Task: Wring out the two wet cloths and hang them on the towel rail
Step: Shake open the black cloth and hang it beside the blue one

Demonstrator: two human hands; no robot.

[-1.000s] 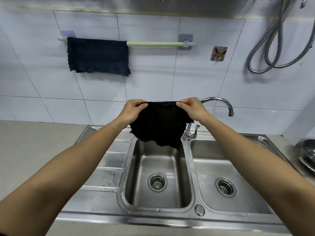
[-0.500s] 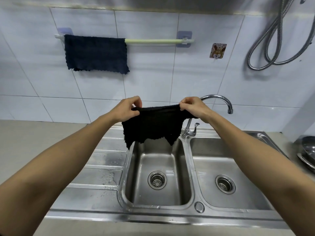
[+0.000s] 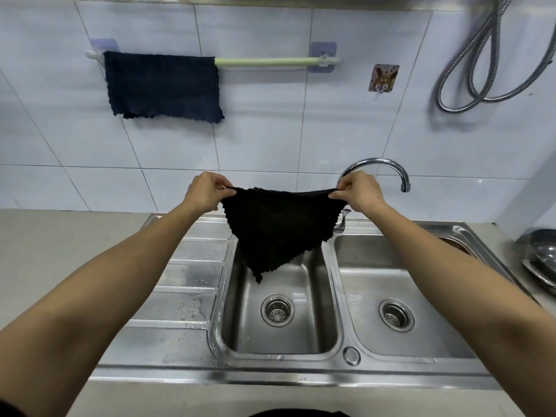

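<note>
A black cloth (image 3: 278, 227) hangs spread between my hands above the left sink basin (image 3: 279, 314), its lower corner pointing down. My left hand (image 3: 206, 192) pinches its left top corner and my right hand (image 3: 359, 192) pinches its right top corner. A dark blue cloth (image 3: 162, 85) hangs over the left half of the pale green towel rail (image 3: 270, 61) on the tiled wall. The right half of the rail is bare.
A chrome tap (image 3: 382, 168) curves behind my right hand. The right sink basin (image 3: 400, 281) lies beside the left one, with a wet draining board (image 3: 186, 281) on the left. A metal hose (image 3: 475, 64) hangs at upper right. Metal dishes (image 3: 541, 260) sit at the right edge.
My hands have moved further apart and stretched the black cloth's top edge wider. The cloth now hangs as a triangle with one corner down.
</note>
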